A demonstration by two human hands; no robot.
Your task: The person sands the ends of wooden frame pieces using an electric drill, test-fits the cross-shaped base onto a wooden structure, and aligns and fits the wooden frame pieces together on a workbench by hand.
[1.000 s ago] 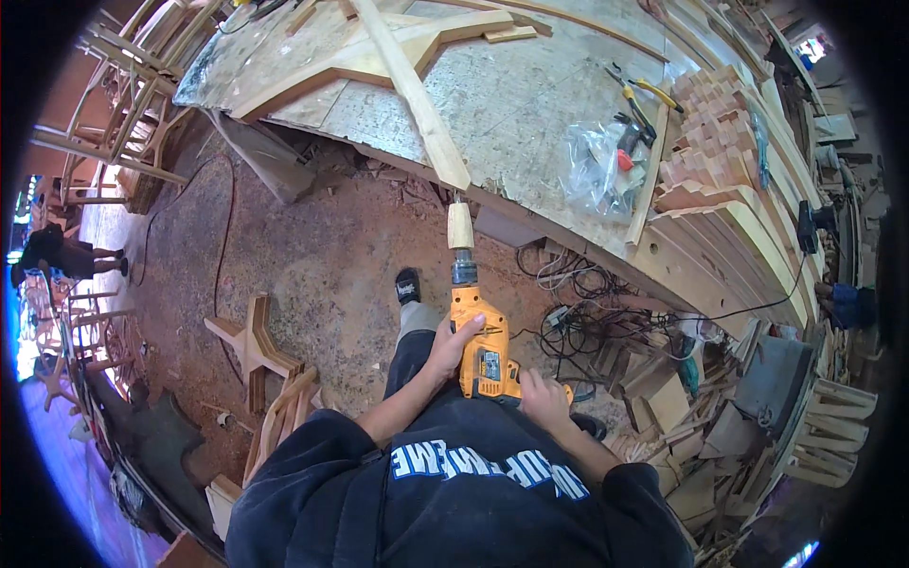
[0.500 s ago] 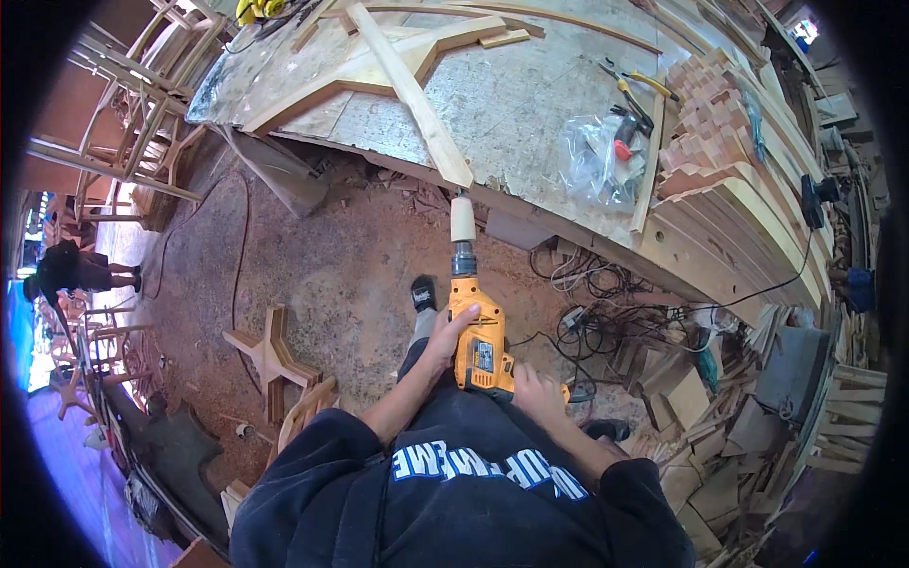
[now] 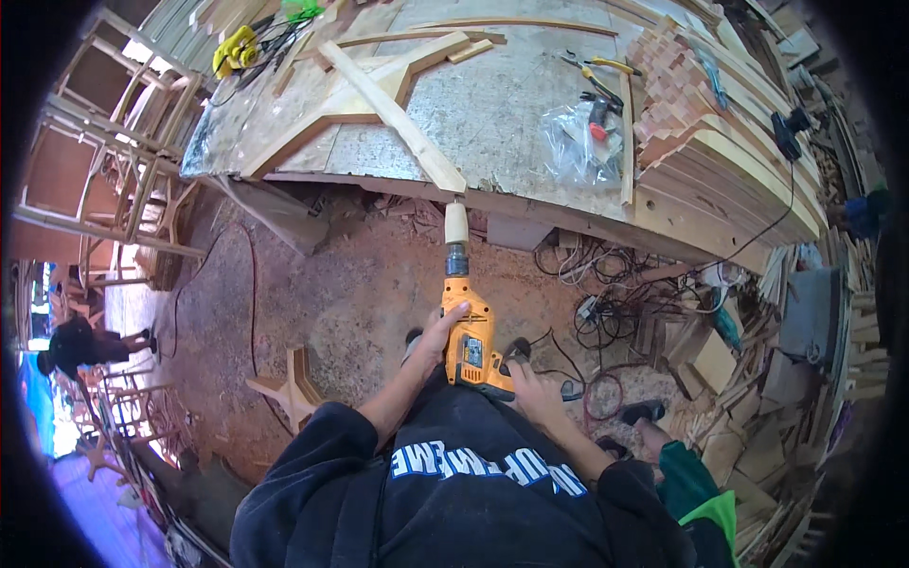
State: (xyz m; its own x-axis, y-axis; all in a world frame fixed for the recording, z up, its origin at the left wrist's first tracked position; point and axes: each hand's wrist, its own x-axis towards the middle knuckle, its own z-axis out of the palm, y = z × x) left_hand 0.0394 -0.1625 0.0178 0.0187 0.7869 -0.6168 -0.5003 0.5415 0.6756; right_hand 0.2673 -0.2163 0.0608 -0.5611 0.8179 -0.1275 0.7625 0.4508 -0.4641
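Head view: the tabletop [image 3: 502, 123] sits a little lower and further left than a second ago, as if the head had tipped. A second person [image 3: 689, 483], in green, has come in at lower right, near the wearer's side. The long strip [image 3: 402, 128] stays laid over the curved frame [image 3: 346, 102], its pointed end at the tabletop's near edge. The drill [image 3: 468, 346] is held in front of the body, aimed at that end. The left hand [image 3: 441, 331] grasps its casing; the right hand's [image 3: 536, 390] fingers close round its handle, the trigger hidden. The pale sleeve [image 3: 456, 224] ahead of the chuck almost meets the strip; their line-up seems kept, though I cannot tell whether the bit turns.
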